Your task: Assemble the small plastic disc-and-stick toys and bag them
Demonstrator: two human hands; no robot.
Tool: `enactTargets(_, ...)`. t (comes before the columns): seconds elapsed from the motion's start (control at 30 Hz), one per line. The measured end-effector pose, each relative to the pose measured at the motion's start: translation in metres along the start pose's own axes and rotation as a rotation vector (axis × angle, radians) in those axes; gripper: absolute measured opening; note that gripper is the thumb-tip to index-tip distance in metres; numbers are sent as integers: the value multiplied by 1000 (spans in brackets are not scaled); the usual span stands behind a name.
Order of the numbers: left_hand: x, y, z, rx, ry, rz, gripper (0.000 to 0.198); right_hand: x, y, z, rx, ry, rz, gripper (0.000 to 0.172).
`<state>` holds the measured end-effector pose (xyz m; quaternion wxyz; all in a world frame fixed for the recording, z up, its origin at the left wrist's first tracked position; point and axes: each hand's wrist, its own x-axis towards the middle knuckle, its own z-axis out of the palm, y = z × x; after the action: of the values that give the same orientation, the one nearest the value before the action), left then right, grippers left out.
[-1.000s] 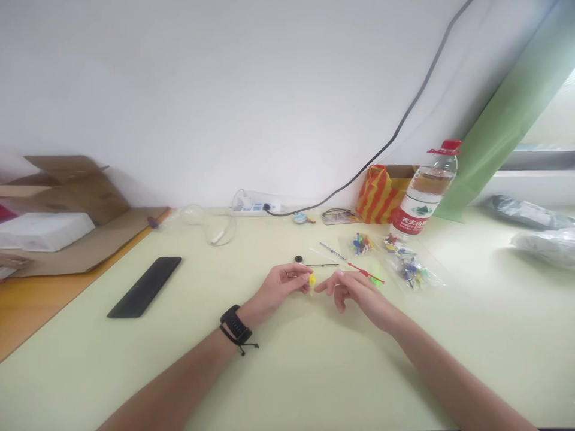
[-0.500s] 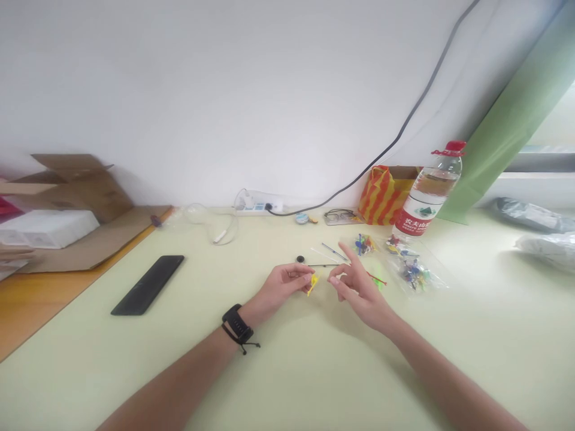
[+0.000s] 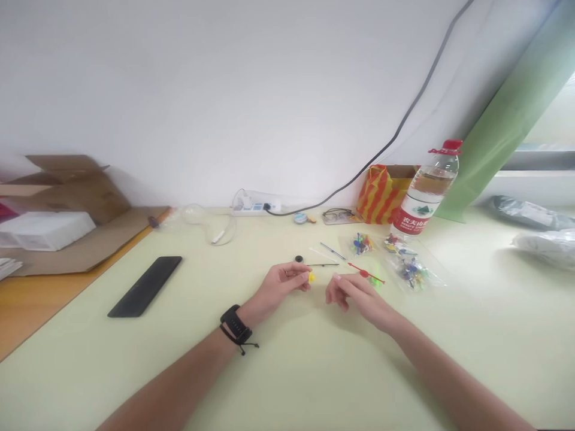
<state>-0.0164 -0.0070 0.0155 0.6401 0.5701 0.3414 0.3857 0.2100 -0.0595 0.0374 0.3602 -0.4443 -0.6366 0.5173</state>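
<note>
My left hand pinches a small yellow plastic piece between thumb and fingertips, a little above the table. Part of the piece is hidden by the fingers. Across a short gap, my right hand has its fingers curled in and its thumb against them; whether anything is in them cannot be seen. Just beyond the right hand lie a red plastic stick with a round middle and a bright green piece. Past both hands are a thin black rod, a small black round thing and a blue pen-like stick.
Clear bags of coloured plastic pieces lie to the right, before a tilted-looking water bottle and a striped bag. Glasses and a power strip are by the wall. At left: a black pad and cardboard box.
My right index finger, stretched out before, is now folded in with the others. The yellow piece has turned in my left fingers and shows less. The red stick is now uncovered.
</note>
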Motion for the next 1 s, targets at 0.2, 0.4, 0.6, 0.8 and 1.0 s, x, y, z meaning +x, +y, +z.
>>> enactTargets(0.2, 0, -1, 0, -1, -7, 9, 31, -1, -2, 1, 25, -30, 10, 53)
enactTargets(0.4, 0, 0, 0, 2, -6, 8, 31, -1, -1, 1, 14, -35, 31, 52)
enactTargets(0.6, -1, -1, 0, -1, -11, 15, 32, -2, -2, 0, 3, -42, 35, 51)
enactTargets(0.8, 0, -3, -1, -14, -19, 22, 31, 1, 7, 0, -55, -15, -4, 44)
enactTargets(1.0, 0, -4, 0, -18, -19, 26, 30, 4, 15, 5, 79, 110, -40, 47)
